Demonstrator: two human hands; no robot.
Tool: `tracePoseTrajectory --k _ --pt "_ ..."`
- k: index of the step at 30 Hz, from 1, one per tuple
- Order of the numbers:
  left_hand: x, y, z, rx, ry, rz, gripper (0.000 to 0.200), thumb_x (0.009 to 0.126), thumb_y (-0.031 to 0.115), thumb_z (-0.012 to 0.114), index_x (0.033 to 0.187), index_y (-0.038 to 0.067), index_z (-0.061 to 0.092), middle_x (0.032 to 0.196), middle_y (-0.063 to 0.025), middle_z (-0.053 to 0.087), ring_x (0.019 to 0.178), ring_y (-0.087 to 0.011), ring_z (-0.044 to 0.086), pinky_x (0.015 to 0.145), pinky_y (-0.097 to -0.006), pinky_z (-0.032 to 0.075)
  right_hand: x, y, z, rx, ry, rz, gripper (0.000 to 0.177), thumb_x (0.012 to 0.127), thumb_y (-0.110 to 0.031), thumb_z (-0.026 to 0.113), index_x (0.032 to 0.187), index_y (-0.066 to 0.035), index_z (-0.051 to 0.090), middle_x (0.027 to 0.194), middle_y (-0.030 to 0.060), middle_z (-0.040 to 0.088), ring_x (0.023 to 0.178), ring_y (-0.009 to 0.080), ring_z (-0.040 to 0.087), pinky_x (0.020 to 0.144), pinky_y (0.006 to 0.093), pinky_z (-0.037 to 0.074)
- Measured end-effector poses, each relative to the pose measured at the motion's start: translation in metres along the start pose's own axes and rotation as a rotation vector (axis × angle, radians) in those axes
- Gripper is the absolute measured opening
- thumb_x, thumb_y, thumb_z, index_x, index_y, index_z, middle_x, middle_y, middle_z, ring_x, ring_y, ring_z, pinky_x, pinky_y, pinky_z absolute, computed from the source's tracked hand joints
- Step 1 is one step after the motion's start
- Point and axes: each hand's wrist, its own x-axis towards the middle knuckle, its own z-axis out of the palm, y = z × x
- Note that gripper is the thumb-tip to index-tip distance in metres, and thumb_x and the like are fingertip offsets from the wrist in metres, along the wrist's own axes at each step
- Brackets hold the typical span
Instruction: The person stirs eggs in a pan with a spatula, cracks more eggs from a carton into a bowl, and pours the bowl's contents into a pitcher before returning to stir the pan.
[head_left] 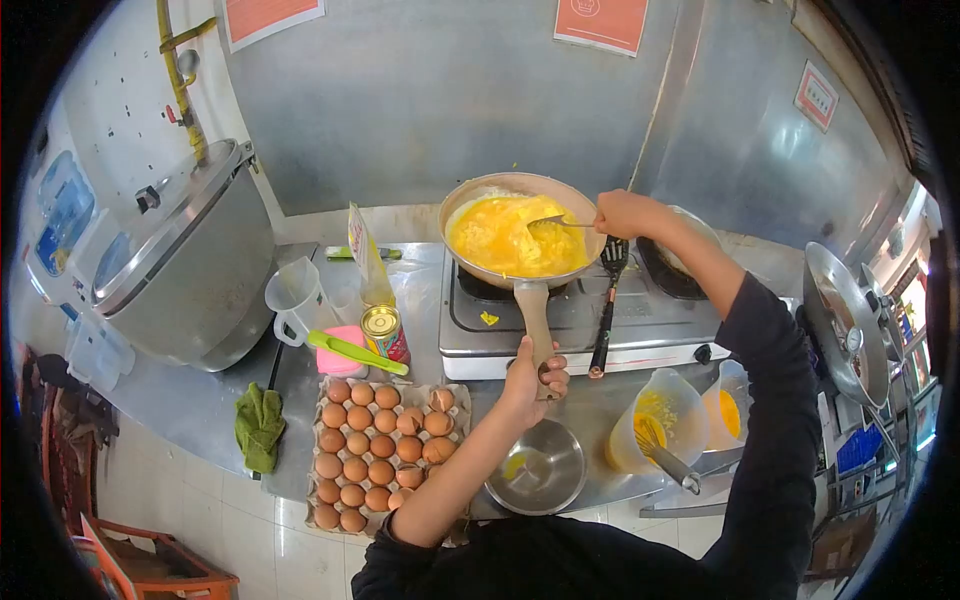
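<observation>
My left hand (pixel 535 373) is closed round the beige handle of a frying pan (pixel 532 288), which sits on the left burner of a gas stove (pixel 470 335). Soft, half-set scrambled egg (pixel 500 240) fills the pan, runny in places. With my right hand (pixel 628 214) I grip a metal spoon (pixel 560 221), its head dipped in the egg at the pan's right side. A black slotted spatula (pixel 607 310) lies on the stove just right of the pan. A bit of cooked egg (pixel 489 318) has dropped on the stove top.
An egg tray (pixel 462 400) with whole eggs and some broken shells sits front left, beside a steel bowl (pixel 540 470). At right stand two plastic jugs (pixel 675 395) of beaten egg, one with a whisk (pixel 665 460). A can (pixel 385 335), green cloth (pixel 260 428) and large pot (pixel 195 270) are left.
</observation>
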Motion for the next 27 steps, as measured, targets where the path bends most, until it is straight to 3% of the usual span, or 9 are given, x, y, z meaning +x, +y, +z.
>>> tracePoseTrajectory --k 6,9,14,19,22,25,27 --pt "-0.003 0.003 0.003 -0.007 0.018 -0.002 0.037 0.088 0.044 0.024 0.094 0.009 0.037 0.065 0.0007 0.034 0.050 -0.0056 0.028 0.043 -0.0188 0.027 0.023 -0.017 0.020 0.051 0.125 0.037 0.018 0.070 -0.016 0.053 0.072 0.000 0.060 0.071 0.0199 0.058 0.065 0.0342 0.056 0.060 0.0390 0.045" --pt "-0.004 0.001 0.003 -0.008 0.027 -0.010 0.037 0.088 0.044 0.024 0.094 0.009 0.037 0.065 0.0006 0.034 0.050 -0.0056 0.029 0.044 -0.0187 0.027 0.025 -0.017 0.030 0.019 0.149 -0.137 0.018 0.069 -0.016 0.054 0.078 -0.001 0.061 0.073 0.0191 0.058 0.066 0.0335 0.057 0.063 0.0376 0.046" --pt "-0.002 0.001 0.001 -0.002 -0.001 0.006 0.037 0.088 0.043 0.025 0.094 0.009 0.037 0.065 0.0003 0.034 0.050 -0.0057 0.029 0.044 -0.0185 0.028 -0.004 -0.013 0.004 0.042 0.031 -0.194 0.029 0.069 -0.014 0.056 0.097 -0.010 0.060 0.081 0.0175 0.060 0.075 0.0303 0.057 0.068 0.0356 0.045" --pt "-0.002 0.001 0.005 -0.006 0.017 0.005 0.036 0.089 0.042 0.025 0.092 0.008 0.038 0.065 0.0004 0.033 0.049 -0.0055 0.029 0.042 -0.0181 0.027 -0.046 -0.009 -0.049 0.011 -0.081 -0.140 0.025 0.074 -0.015 0.055 0.098 -0.013 0.060 0.087 0.0141 0.060 0.078 0.0306 0.057 0.070 0.0356 0.044" --pt "-0.004 0.001 0.006 -0.022 0.018 0.012 0.036 0.089 0.040 0.024 0.091 0.007 0.039 0.064 0.0007 0.032 0.049 -0.0052 0.029 0.041 -0.0177 0.027 -0.073 0.002 -0.064 0.020 -0.029 -0.132 0.025 0.078 -0.015 0.051 0.102 -0.010 0.058 0.085 0.0123 0.060 0.068 0.0262 0.057 0.065 0.0341 0.044" --pt "-0.002 0.001 0.004 -0.039 -0.001 0.000 0.036 0.089 0.041 0.025 0.091 0.008 0.038 0.064 0.0006 0.033 0.049 -0.0057 0.029 0.042 -0.0183 0.027 -0.102 0.006 -0.073 0.219 -0.065 0.048 0.026 0.081 -0.015 0.048 0.104 -0.007 0.055 0.078 0.0103 0.058 0.057 0.0189 0.053 0.059 0.0317 0.042" --pt "0.000 0.001 0.003 -0.037 -0.004 -0.010 0.036 0.089 0.042 0.026 0.091 0.009 0.038 0.064 0.0005 0.033 0.049 -0.0061 0.029 0.042 -0.0189 0.027 -0.120 0.008 -0.074 0.276 0.077 0.048 0.026 0.082 -0.014 0.045 0.104 -0.004 0.054 0.074 0.0100 0.055 0.053 0.0138 0.048 0.056 0.0298 0.040"
